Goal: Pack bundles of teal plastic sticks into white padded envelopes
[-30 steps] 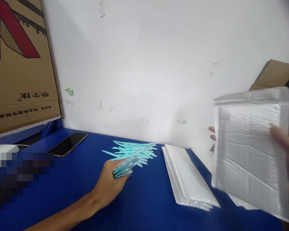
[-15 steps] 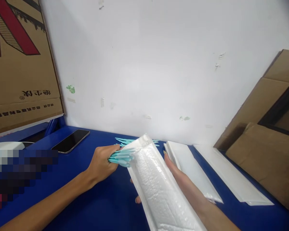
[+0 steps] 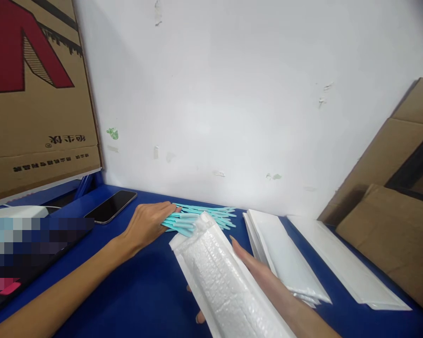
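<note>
A bunch of thin turquoise plastic sticks point(image 3: 179, 222) is gripped in my left hand point(image 3: 146, 221), its fingers closed round one end. The other end of the bunch meets the upper end of a white bubble mailer point(image 3: 229, 281); whether the tips are inside its mouth I cannot tell. My right hand point(image 3: 250, 263) holds this mailer, tilted, with the thumb on its right edge and fingertips showing at its left edge. More turquoise sticks point(image 3: 223, 217) lie on the blue table point(image 3: 144, 291) just behind the mailer and the left hand.
To the right lie a stack of white mailers point(image 3: 285, 251) and another flat white mailer point(image 3: 348, 263). A phone point(image 3: 113, 206) lies at the left, near a pixelated area. Cardboard boxes stand at the left point(image 3: 45, 112) and right point(image 3: 380, 225). Behind the table is a white wall point(image 3: 211, 94).
My left hand has shifted slightly up and left with the sticks, and the mailer's upper end has dropped a little. More of the sticks on the table show. The whole view has shifted slightly.
</note>
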Action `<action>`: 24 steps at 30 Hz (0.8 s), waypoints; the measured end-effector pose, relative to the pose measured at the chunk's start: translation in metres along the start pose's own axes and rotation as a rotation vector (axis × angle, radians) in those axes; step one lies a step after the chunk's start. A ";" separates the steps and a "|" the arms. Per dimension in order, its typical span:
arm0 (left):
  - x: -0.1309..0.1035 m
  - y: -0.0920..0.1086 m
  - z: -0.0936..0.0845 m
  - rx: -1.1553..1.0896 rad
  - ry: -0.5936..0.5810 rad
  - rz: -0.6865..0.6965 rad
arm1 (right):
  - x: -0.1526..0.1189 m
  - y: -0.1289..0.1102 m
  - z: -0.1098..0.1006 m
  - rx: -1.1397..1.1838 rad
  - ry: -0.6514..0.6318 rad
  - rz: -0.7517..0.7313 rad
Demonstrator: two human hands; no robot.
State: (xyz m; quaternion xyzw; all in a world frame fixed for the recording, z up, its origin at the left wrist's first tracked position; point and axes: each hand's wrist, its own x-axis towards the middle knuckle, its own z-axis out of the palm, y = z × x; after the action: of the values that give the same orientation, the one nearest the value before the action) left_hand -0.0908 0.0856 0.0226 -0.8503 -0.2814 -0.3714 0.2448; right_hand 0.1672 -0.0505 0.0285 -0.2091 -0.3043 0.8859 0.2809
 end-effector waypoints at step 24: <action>0.009 0.007 -0.005 0.210 0.015 0.240 | 0.001 0.000 0.002 -0.061 -0.020 0.136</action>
State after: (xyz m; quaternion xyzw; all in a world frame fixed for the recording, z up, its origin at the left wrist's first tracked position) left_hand -0.0838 0.0804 0.0314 -0.8448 -0.2132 -0.3143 0.3770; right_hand 0.1650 -0.0506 0.0301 -0.2288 -0.3191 0.8953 0.2103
